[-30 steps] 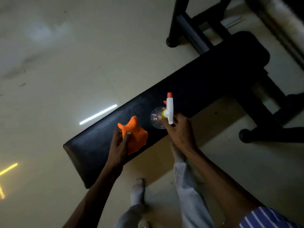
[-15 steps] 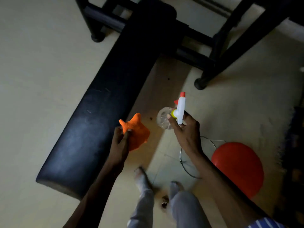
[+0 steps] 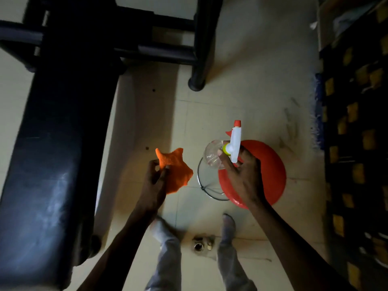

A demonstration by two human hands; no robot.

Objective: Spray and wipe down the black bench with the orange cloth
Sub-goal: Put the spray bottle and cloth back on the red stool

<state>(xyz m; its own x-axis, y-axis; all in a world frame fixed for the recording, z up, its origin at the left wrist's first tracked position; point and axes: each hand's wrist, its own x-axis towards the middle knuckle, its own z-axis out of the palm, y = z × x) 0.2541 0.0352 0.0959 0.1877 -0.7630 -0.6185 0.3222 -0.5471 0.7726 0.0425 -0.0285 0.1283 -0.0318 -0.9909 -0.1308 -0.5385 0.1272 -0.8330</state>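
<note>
The black bench (image 3: 56, 156) runs along the left side, its pad showing pale streaks near the near end. My left hand (image 3: 154, 179) grips the crumpled orange cloth (image 3: 175, 170) over the floor, to the right of the bench and apart from it. My right hand (image 3: 241, 175) holds the clear spray bottle (image 3: 214, 155) by its neck; the white trigger head with an orange nozzle (image 3: 235, 139) points away from me. Both hands hover above the tiled floor, off the bench.
A red bucket (image 3: 270, 171) with a wire handle (image 3: 204, 185) stands on the floor under my right hand. The black bench frame and a leg foot (image 3: 196, 84) lie ahead. A dark chequered mat (image 3: 357, 143) lines the right. My legs and small objects (image 3: 202, 244) are below.
The view has swung right: the bench slid from the centre to the left edge, and the red bucket came under my right hand. Both hands keep their hold on cloth and bottle.
</note>
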